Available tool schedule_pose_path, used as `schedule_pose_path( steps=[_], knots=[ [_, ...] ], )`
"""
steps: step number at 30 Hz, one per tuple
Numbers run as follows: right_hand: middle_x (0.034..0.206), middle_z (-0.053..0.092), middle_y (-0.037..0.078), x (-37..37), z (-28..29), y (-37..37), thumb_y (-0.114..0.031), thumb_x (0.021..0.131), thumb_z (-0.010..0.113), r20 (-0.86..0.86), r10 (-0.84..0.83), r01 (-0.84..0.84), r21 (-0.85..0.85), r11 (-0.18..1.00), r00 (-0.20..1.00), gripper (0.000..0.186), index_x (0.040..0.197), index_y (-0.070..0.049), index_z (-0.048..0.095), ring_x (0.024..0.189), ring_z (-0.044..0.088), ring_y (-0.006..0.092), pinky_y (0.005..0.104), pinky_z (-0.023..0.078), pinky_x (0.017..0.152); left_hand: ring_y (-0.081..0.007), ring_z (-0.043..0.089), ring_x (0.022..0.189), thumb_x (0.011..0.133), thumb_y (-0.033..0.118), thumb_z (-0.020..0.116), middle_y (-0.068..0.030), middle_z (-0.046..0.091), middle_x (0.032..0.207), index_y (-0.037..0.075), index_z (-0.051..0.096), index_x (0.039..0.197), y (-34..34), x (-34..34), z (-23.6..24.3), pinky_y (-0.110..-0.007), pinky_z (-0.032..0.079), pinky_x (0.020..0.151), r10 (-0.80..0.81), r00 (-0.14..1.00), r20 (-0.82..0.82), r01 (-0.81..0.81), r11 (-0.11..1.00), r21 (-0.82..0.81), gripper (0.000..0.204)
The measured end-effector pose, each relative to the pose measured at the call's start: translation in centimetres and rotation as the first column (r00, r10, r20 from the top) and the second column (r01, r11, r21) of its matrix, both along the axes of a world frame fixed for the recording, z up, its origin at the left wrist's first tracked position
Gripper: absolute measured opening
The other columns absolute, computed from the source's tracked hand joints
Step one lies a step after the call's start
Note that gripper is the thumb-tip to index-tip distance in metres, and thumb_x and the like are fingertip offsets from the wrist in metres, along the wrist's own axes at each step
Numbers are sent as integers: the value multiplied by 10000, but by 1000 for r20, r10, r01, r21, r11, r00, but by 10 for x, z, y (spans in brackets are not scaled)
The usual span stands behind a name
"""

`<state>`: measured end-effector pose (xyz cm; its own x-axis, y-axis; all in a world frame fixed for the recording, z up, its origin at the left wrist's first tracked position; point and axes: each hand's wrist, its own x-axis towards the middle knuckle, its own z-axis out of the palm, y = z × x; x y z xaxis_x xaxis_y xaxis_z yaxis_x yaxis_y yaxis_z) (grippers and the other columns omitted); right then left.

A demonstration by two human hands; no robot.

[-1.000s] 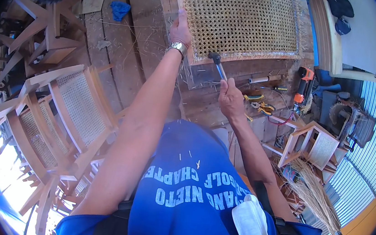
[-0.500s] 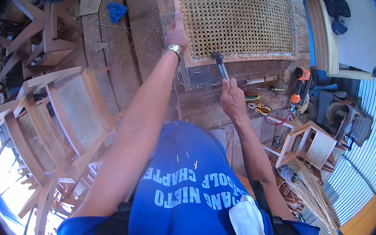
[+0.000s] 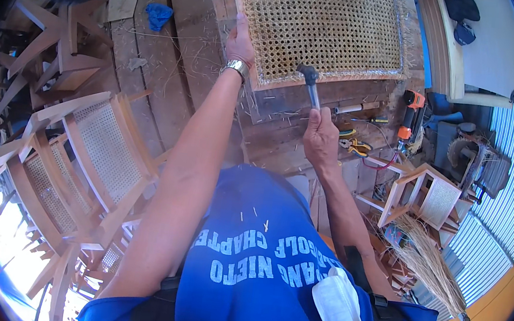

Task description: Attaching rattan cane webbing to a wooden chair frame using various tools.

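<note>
A rectangular wooden frame with woven cane mesh [image 3: 327, 30] lies at the top middle, frayed strands along its edges. My left hand [image 3: 241, 45] grips its left edge, fingers on the wooden rail. In my right hand [image 3: 322, 136] is a hammer with a dark head and steel shaft [image 3: 309, 78]; its head is over the panel's lower edge, and I cannot tell if they touch. Just right of that hand lie yellow-handled pliers [image 3: 357, 147], and farther right an orange and black power tool [image 3: 413, 102], probably a nailer, beside a screwdriver [image 3: 379, 121].
Cane-backed wooden chairs [image 3: 105, 144] crowd the left, with more wooden frames [image 3: 62, 46] behind. A blue crumpled scrap [image 3: 158, 16] lies on planks. On the right are a small chair [image 3: 437, 204], a long straw-like bundle [image 3: 428, 260], stacked boards [image 3: 444, 48] and corrugated sheeting [image 3: 506, 205].
My right hand and the hammer have shifted slightly right, with the hammer head a little higher in the view. My left hand stays on the frame's edge, which appears slightly farther left.
</note>
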<state>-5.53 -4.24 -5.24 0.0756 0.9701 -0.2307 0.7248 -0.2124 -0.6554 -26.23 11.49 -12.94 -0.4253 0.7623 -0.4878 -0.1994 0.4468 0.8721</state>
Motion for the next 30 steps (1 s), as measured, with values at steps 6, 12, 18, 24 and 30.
schedule_pose_path(
  steps=[6,12,18,24,30],
  knots=[
    [613,483,177,6,9,8,-398,1082,434,58,16,-12,-72,997,998,418,886,-32,486,527,506,335,449,409,523,-249,510,1304,957,712,438,-185,572,1418,-5,536,1425,8,0,-5,-340,344,1110,-36,999,10,37,996,-76,862],
    [652,562,224,7,36,13,-377,1077,444,-52,-74,80,131,988,996,377,894,-48,468,603,564,456,485,428,542,-193,521,768,948,727,436,-64,588,732,-28,710,987,12,0,-56,-347,442,781,77,992,-104,-75,997,24,805],
    [636,537,224,22,0,13,-369,1079,438,114,-28,28,3,1000,993,377,889,-45,465,598,571,447,509,422,546,-240,610,943,950,727,428,-141,702,962,-25,703,1155,12,1,-56,-361,451,916,45,992,-122,-48,999,-19,826],
    [676,567,257,15,9,14,-398,1074,424,29,-34,33,10,999,999,392,907,-46,463,681,593,507,576,415,577,-268,613,1023,934,759,412,-170,703,1056,-22,683,1220,11,0,-51,-368,438,963,70,994,-88,-66,997,43,875],
    [685,581,259,11,10,8,-396,1067,445,42,-11,14,-51,999,999,381,912,-49,477,689,595,514,578,425,581,-269,606,1041,944,757,392,-170,697,1116,-38,665,1230,12,-8,-44,-375,433,969,-107,990,-91,95,987,-128,888]
  ],
)
